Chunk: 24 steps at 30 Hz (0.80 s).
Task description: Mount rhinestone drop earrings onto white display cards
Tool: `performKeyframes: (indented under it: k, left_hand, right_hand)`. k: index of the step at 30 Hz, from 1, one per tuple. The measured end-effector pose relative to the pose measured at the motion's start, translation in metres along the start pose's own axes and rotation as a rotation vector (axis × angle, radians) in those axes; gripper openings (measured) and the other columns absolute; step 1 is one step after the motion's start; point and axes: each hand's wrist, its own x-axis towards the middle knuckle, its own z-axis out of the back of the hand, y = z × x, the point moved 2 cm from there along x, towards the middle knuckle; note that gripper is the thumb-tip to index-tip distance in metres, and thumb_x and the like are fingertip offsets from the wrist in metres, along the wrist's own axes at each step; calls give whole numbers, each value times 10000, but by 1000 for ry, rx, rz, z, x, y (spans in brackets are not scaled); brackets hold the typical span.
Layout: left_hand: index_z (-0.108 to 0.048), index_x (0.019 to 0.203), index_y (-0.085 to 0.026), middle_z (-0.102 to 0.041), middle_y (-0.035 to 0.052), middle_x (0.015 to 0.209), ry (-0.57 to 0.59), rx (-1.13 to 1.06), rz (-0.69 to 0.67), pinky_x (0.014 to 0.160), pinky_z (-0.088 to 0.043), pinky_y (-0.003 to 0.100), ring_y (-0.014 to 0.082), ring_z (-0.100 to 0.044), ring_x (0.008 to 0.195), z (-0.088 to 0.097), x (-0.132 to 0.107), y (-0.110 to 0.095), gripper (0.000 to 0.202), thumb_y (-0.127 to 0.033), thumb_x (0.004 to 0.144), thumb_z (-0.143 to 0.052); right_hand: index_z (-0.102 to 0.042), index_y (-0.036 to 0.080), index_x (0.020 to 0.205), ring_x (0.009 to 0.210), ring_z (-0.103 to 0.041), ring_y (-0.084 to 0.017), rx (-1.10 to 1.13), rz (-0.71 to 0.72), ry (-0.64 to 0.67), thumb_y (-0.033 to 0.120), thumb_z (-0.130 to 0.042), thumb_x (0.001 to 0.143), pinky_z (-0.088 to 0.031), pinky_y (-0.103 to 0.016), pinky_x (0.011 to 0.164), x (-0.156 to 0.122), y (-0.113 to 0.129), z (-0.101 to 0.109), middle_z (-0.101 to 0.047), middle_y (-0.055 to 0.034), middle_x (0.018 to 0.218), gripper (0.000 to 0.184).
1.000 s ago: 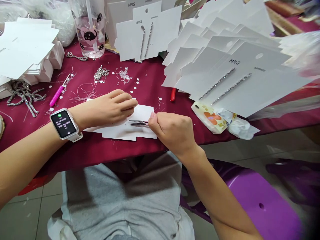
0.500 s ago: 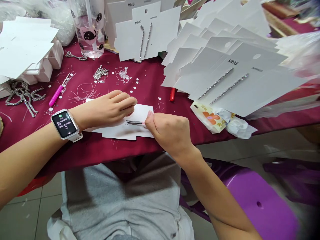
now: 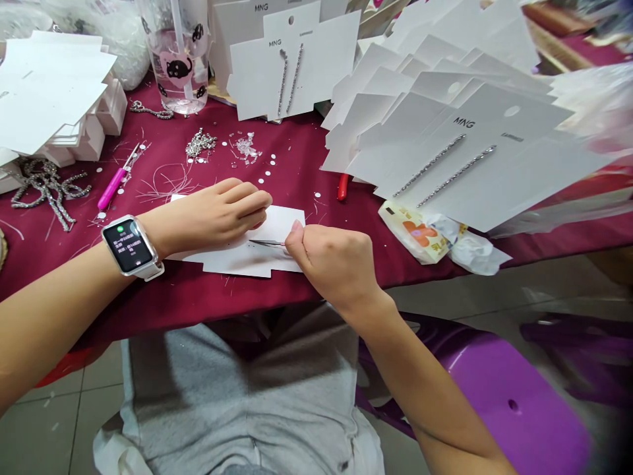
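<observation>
Maroon tablecloth (image 3: 297, 161), "MNG" card (image 3: 514, 168), right hand (image 3: 337, 260) clenched round pointed tool (image 3: 270, 243), left hand (image 3: 228, 211) curled, hold unclear

MNG, clear and dark, on the front card (image 3: 445, 155) of the right-hand stack! MNG again on the upright card (image 3: 316, 72), and once more on the card behind (image 3: 222, 39)! Smaller print beside each is too fine. Smartwatch (image 3: 129, 247) lines, packet (image 3: 415, 231) characters: both too blurred to read.
</observation>
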Motion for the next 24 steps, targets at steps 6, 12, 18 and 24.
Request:
performKeyframes:
  k: [6,12,18,24]
  left_hand:
    - [-532,965,-126,-517,86,1045,-22,57,-21,782,-410,326,182,-478,877,0,0,-1,264,-170,897,-280]
    - [-476,1036,-87,-486,86,1047,-106,139,36,817,-394,340,175,-470,921,2,-6,8,275,-163,923,-237]
    - [-464,1038,-17,-449,161,1118,-56,181,381,872,-340,453,246,-414,1028,13,-26,44,338,-245,936,-236]
    - [-515,907,-103,-497,128,989,3,78,635,894,-262,470,237,-344,982,10,-51,67,305,-306,911,-287]
  right_hand:
    - [-473,136,396,341,-273,-77,-3,15,-61,203,-312,846,-109,-234,403,-2,2,-3,-397,-8,344,483]
    - [-538,132,476,380,-309,-75,69,-175,35,277,-246,891,-153,-239,436,-8,-13,-3,-475,-24,422,528]
    - [-575,139,678,495,-396,-104,-31,-478,190,332,-271,903,-159,-250,479,-16,-43,-1,-564,-54,615,425]
    - [-564,125,907,773,-522,-224,-34,-543,286,306,-366,867,-332,-289,571,-21,-46,-9,-579,-127,858,271]
